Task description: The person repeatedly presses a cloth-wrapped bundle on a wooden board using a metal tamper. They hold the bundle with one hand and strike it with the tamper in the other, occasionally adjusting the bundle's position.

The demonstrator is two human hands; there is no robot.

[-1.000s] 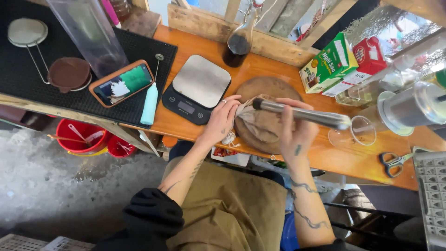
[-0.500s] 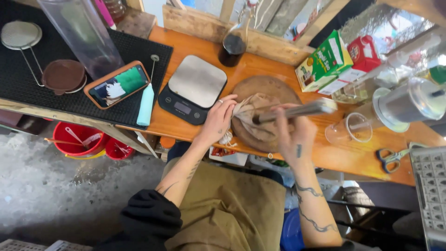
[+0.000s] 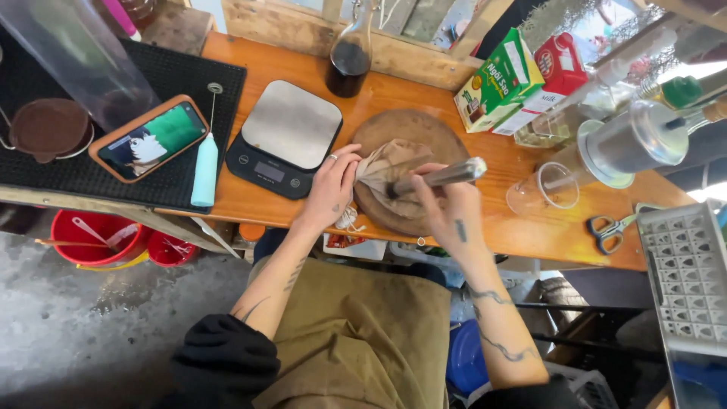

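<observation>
A round wooden board [image 3: 409, 127] lies on the orange table [image 3: 303, 68] with a bunched tan cloth bag [image 3: 386, 170] on it. My left hand [image 3: 329, 185] pinches the gathered neck of the bag and holds it down. In my right hand [image 3: 447, 208] is a metal rod-shaped tool [image 3: 447, 174], its dark end pressed against the bag. A thin white string hangs below the left hand at the table's edge.
A digital scale [image 3: 284, 136] sits left of the board, then a pale blue handled tool [image 3: 204, 170] and a phone [image 3: 149, 138] on a black mat. A dark glass flask, cartons, a clear glass [image 3: 541, 189], a metal cup, scissors [image 3: 613, 226] and a grey tray surround the right side. Red buckets stand below.
The metal tool has swung down from level above the board onto the cloth bag. The left hand has kept its hold on the bag's neck.
</observation>
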